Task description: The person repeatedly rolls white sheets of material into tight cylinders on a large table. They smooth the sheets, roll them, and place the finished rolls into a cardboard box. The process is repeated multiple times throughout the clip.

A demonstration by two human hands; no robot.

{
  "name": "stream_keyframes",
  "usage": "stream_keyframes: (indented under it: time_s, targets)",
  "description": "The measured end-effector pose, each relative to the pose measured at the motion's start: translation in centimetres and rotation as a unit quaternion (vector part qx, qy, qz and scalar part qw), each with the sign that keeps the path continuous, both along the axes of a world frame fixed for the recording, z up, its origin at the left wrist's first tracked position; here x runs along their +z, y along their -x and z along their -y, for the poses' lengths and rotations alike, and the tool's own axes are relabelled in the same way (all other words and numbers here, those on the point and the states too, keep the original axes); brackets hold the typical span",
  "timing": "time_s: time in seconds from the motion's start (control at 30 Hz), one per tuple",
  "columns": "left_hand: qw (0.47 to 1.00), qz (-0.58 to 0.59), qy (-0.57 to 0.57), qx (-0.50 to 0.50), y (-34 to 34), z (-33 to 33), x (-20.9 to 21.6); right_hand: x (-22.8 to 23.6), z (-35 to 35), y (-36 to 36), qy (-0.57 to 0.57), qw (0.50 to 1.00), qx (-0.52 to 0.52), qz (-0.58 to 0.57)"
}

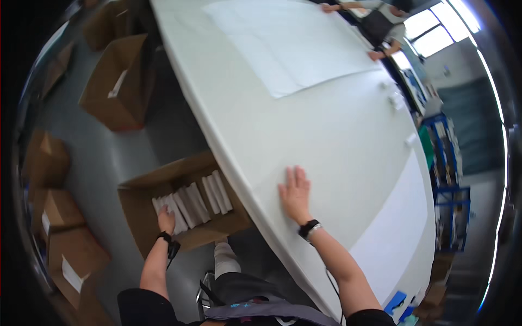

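Observation:
My left hand (166,220) reaches down into an open cardboard box (133,220) beside the table. Its fingers are closed at the end of a white folded bundle (176,214), at the left of the row. More white bundles (216,193) stand upright and side by side in the box; whether they are cloth or paper I cannot tell. My right hand (296,196) lies flat on the white table (331,136), near its left edge, fingers stretched and holding nothing. Both wrists wear dark bands.
Across the table a person (383,32) has both hands at a large white sheet (293,46). Another white sheet (397,217) lies at the right. More cardboard boxes (117,81) stand on the floor at left. A blue object (395,302) sits by the near right edge.

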State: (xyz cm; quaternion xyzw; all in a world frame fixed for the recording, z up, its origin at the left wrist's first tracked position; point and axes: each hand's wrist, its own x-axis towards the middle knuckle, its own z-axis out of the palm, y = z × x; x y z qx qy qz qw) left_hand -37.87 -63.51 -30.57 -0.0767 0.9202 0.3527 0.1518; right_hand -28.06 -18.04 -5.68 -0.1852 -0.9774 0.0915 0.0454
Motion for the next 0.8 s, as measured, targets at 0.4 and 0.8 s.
stream_keyframes:
  time_s: [0.4, 0.8]
  targets:
    - [0.87, -0.336, -0.207, -0.295, -19.1, -26.8, 30.4, 10.7, 0.7, -38.0, 0.263, 0.962, -0.037, -0.064]
    - [0.669, -0.188, -0.202, -0.69, -45.5, -46.8, 28.8, 7.5, -0.7, -75.8, 0.045, 0.848, -0.487, -0.203]
